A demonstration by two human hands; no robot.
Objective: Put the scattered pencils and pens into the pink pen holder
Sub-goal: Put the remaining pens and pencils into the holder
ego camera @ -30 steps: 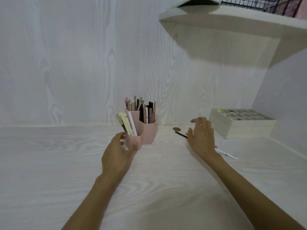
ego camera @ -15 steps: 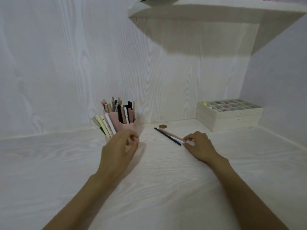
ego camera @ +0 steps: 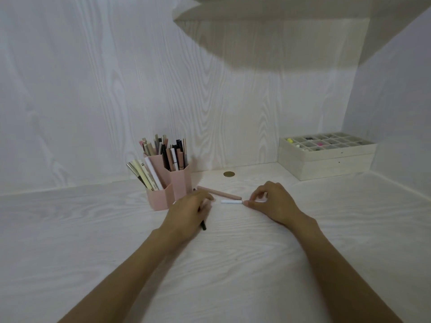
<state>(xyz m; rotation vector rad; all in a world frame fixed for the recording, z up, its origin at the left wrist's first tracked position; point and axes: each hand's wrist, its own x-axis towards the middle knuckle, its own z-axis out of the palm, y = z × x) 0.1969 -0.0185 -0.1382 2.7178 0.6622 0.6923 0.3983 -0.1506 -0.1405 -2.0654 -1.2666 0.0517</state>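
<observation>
**Pens lie between both hands, just right of the pink holder**

Pens and pencils still loose on the desk (ego camera: pixel 233 264) sit in a small cluster in the head view. A pinkish-tan pencil (ego camera: pixel 219 193) lies slanted on the surface, and a white pen (ego camera: pixel 231 202) lies just in front of it. The right hand (ego camera: pixel 271 202) pinches the white pen's right end between thumb and forefinger. The left hand (ego camera: pixel 190 212) is curled over a black pen (ego camera: pixel 203 223), whose lower tip pokes out beneath the palm; the grip itself is hidden.

The pink pen holder (ego camera: pixel 168 187) stands just left of the left hand, near the back wall, its compartments already crowded with upright and leaning pens. Open desk stretches toward the viewer and to the far left.

A brass-coloured round disc (ego camera: pixel 228 174) lies set in the desk behind the pencils. A pale compartment box (ego camera: pixel 331 159) sits in the right back corner, well apart, under an overhanging shelf (ego camera: pixel 303 10).
</observation>
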